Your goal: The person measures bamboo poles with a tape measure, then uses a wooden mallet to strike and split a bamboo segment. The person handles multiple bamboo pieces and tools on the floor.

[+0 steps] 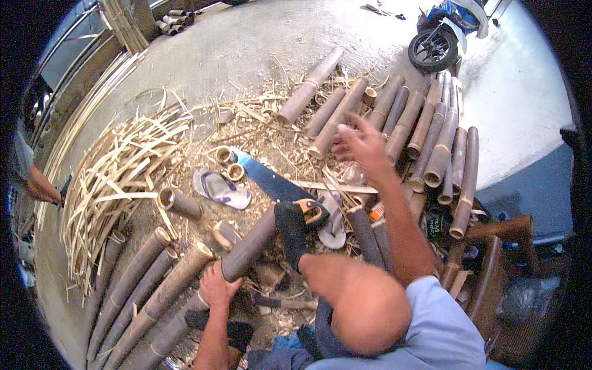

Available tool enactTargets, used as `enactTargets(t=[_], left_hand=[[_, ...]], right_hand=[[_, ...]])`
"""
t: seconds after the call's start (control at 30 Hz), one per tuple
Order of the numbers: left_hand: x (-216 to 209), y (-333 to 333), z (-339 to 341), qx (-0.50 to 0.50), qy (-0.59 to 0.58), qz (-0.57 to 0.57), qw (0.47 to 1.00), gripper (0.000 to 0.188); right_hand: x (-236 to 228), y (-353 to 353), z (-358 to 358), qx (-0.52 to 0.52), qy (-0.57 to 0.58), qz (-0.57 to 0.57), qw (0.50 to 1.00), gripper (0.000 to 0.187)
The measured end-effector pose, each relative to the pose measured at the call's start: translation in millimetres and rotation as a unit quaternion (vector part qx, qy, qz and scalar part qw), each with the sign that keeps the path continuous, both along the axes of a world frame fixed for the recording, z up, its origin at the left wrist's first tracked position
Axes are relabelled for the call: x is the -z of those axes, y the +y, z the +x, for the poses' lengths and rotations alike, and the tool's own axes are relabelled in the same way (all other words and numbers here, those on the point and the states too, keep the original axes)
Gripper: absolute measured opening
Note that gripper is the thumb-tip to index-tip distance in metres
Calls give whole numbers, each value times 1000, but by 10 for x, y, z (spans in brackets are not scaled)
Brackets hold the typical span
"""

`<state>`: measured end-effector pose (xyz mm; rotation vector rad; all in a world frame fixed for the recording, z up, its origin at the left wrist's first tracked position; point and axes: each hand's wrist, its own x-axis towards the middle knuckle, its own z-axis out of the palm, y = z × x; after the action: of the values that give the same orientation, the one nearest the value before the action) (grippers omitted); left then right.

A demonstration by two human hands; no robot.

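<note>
My left hand [216, 287] grips the near end of a dark bamboo pole [250, 243] that slants up to the right in front of my bare knee [357, 302]. A handsaw lies across that pole, its blue blade [265, 179] pointing up-left and its black and orange handle [302, 216] resting on the pole's far end. My right hand [364, 145] is stretched forward with fingers spread and holds nothing. It hovers over a row of cut bamboo poles [425, 135] lying side by side on the ground.
Thin bamboo strips [117, 179] are heaped at the left, with long poles [142, 296] below them. Two sandals [219, 188] [333, 225] and short bamboo rings [225, 154] lie among shavings. A motorbike wheel [435, 49] stands at top right, a wooden seat [499, 246] at right. Another person's arm [40, 185] shows at the left edge.
</note>
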<state>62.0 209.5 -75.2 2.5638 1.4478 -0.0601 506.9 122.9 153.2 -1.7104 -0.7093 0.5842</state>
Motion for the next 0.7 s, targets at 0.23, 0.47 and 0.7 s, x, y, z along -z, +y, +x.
enactTargets(t=[0.23,0.47,0.7], left_hand=[[18,-34,2,-13,45,-5,999,97],[21,-120,-13,-44,-33,24,998,91],[21,-278,-52,-64,-61,27,996,96]], right_hand=[[3205,929,1367,243,-29,-226,943,88],[3202,835,1585,281,262,-77,920,52],[2939,428,1746,210,320,-44,923,54]])
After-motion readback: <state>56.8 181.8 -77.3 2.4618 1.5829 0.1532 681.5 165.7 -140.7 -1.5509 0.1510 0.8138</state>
